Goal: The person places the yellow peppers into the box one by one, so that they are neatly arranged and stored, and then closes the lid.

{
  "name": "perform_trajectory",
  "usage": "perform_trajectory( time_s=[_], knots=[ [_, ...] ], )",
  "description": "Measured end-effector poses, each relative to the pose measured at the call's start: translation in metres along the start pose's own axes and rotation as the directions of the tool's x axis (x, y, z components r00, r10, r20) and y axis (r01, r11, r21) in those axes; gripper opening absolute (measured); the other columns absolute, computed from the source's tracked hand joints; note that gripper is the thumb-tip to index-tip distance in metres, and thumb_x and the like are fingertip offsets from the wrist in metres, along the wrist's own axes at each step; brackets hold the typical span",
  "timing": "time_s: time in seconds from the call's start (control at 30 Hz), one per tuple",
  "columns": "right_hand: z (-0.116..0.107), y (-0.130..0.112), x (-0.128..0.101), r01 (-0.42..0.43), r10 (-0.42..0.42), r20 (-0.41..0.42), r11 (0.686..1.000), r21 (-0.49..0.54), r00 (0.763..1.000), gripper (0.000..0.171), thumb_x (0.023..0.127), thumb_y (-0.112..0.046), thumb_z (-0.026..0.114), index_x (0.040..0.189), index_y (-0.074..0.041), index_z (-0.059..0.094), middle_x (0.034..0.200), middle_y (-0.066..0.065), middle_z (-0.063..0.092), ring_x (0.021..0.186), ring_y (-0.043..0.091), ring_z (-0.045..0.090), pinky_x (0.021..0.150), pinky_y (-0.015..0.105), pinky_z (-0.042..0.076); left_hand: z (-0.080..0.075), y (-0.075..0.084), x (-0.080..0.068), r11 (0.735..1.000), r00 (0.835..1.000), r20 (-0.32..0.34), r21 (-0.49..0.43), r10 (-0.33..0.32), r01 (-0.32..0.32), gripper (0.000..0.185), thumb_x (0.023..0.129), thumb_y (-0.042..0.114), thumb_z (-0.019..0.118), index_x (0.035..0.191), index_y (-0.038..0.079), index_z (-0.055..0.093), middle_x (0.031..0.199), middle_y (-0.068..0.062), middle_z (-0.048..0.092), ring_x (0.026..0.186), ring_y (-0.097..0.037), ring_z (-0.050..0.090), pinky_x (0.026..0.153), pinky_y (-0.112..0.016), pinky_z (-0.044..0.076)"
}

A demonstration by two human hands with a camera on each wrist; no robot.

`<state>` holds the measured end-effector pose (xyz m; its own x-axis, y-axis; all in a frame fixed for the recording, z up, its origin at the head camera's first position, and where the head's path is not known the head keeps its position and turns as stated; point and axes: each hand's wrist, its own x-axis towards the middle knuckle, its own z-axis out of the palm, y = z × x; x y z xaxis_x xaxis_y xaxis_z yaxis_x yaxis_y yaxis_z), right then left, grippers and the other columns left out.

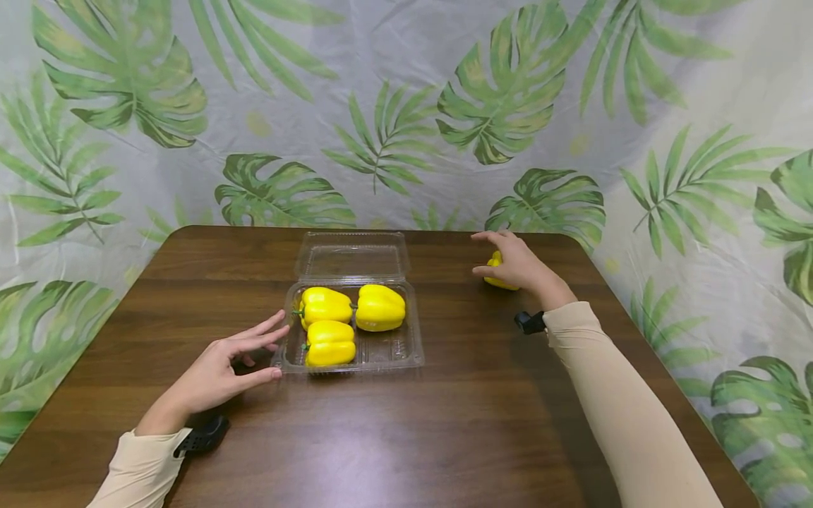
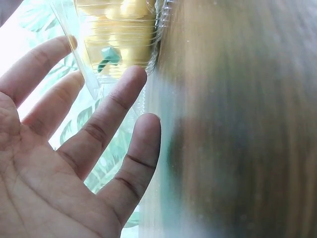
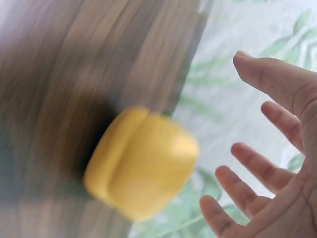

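Note:
A clear plastic clamshell box (image 1: 416,339) stands on the table with its lid (image 1: 352,255) folded back. Three yellow bell peppers lie inside: one at the back left (image 1: 325,306), one at the back right (image 1: 381,308), one at the front left (image 1: 332,343). My left hand (image 1: 219,367) is at the box's left side, fingers spread and fingertips at its edge. Another yellow bell pepper (image 3: 143,166) rests on the table at the right. Over it, my right hand (image 1: 517,263) hovers with fingers apart, and in the right wrist view a gap shows between palm and pepper.
The brown wooden table (image 1: 432,437) ends at a leaf-patterned curtain (image 1: 394,106) behind and to the right. Each wrist carries a black strap, the left one (image 1: 205,434) close to the tabletop.

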<state>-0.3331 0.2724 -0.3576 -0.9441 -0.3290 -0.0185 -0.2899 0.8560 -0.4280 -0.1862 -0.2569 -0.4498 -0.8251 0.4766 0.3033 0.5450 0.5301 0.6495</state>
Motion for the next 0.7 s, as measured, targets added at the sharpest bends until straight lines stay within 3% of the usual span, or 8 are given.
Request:
perform_trajectory(
  time_s=[0.13, 0.53, 0.7],
  knots=[
    [-0.004, 0.023, -0.002, -0.062, 0.062, 0.0, 0.998, 0.006, 0.998, 0.075, 0.103, -0.026, 0.074, 0.167, -0.014, 0.037, 0.168, 0.032, 0.029, 0.155, 0.06, 0.022, 0.121, 0.077, 0.026, 0.0, 0.0, 0.0, 1.0, 1.0, -0.002, 0.0, 0.002, -0.002, 0.066, 0.093, 0.022, 0.086, 0.154, 0.013, 0.061, 0.17, -0.01, 0.045, 0.108, 0.003, 0.067, 0.079, -0.027, 0.059],
    [-0.001, 0.057, -0.005, -0.113, 0.112, 0.02, 0.993, 0.044, 0.993, 0.085, 0.102, -0.025, 0.076, 0.17, -0.009, 0.028, 0.172, 0.033, 0.026, 0.158, 0.055, 0.022, 0.126, 0.072, 0.023, -0.001, -0.001, 0.001, 1.0, 1.0, 0.002, -0.007, 0.002, -0.002, 0.066, 0.093, 0.022, 0.086, 0.154, 0.014, 0.061, 0.171, -0.009, 0.045, 0.109, 0.003, 0.067, 0.08, -0.027, 0.059],
    [0.005, 0.063, -0.005, -0.13, 0.128, 0.025, 0.985, 0.109, 0.991, 0.086, 0.101, -0.029, 0.077, 0.17, -0.009, 0.029, 0.173, 0.031, 0.028, 0.155, 0.053, 0.031, 0.125, 0.07, 0.027, 0.0, -0.001, 0.0, 1.0, 1.0, 0.005, -0.011, -0.007, 0.007, 0.066, 0.093, 0.022, 0.086, 0.154, 0.014, 0.061, 0.171, -0.008, 0.044, 0.107, 0.003, 0.066, 0.079, -0.027, 0.059]
  ],
)
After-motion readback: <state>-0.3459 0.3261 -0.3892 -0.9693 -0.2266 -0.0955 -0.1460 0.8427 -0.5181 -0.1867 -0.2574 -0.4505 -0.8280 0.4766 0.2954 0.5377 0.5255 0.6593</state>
